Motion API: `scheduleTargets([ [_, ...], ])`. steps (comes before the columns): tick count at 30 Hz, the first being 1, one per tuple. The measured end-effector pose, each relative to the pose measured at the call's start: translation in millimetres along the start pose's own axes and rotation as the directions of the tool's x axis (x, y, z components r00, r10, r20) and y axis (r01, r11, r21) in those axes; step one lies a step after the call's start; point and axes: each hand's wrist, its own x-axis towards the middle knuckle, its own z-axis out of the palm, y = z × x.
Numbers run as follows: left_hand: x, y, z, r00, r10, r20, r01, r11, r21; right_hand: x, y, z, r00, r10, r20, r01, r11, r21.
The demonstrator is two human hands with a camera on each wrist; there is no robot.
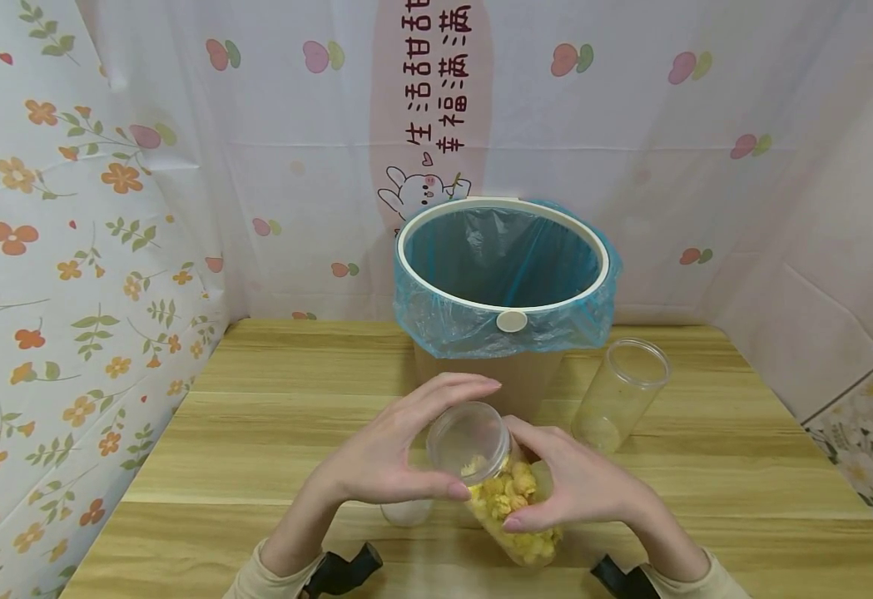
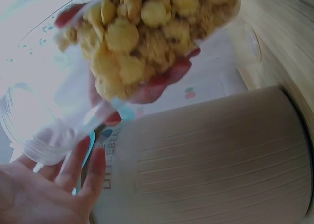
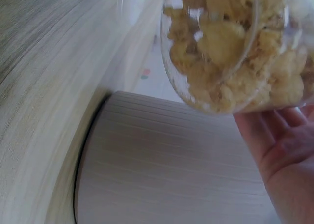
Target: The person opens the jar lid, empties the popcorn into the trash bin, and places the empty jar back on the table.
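A clear plastic jar [image 1: 511,507] of yellow popcorn tilts above the table, its round top [image 1: 468,441] facing up and left. My right hand [image 1: 582,482] grips the jar's body, fingers behind it and thumb across the near side. My left hand [image 1: 399,441] curves around the top, with the thumb below and fingers above. In the left wrist view, the left fingers [image 2: 78,167] are right at the ridged rim. Popcorn [image 3: 221,47] fills the jar's base in the right wrist view.
Behind the hands stands a bin [image 1: 511,374] lined with a blue bag [image 1: 443,333]. An empty clear jar [image 1: 631,391] is upright to its right. A small clear round item [image 1: 406,513] sits beneath the left hand. Patterned curtains [image 1: 294,166] enclose the wooden table [image 1: 256,433].
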Motion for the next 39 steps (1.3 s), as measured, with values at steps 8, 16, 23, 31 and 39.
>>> scheduleTargets([
  [8,-0.8,-2.1,-3.6,0.988,0.112,0.109,-0.097,0.986,-0.135,-1.0,2.1,-2.7,0.995,-0.077,0.069,0.072,0.995,0.069],
  [16,-0.2,-3.9,-3.8,0.984,0.145,0.101,-0.131,0.983,-0.132,-1.5,1.8,-3.9,0.994,-0.087,0.068,0.080,0.992,0.099],
  [23,-2.1,-3.2,-2.7,0.999,0.036,0.022,-0.036,0.998,-0.044,-1.6,-5.0,-0.2,0.999,0.023,-0.042,-0.025,0.998,-0.055],
  [31,-2.7,-3.5,1.0,0.996,-0.054,-0.066,0.061,0.993,0.105,0.2,-11.3,3.7,0.979,0.065,-0.194,-0.123,0.945,-0.303],
  [39,-2.7,-3.3,0.8,0.993,-0.095,-0.076,0.107,0.981,0.163,0.2,-10.1,3.6,0.979,0.082,-0.186,-0.131,0.954,-0.269],
])
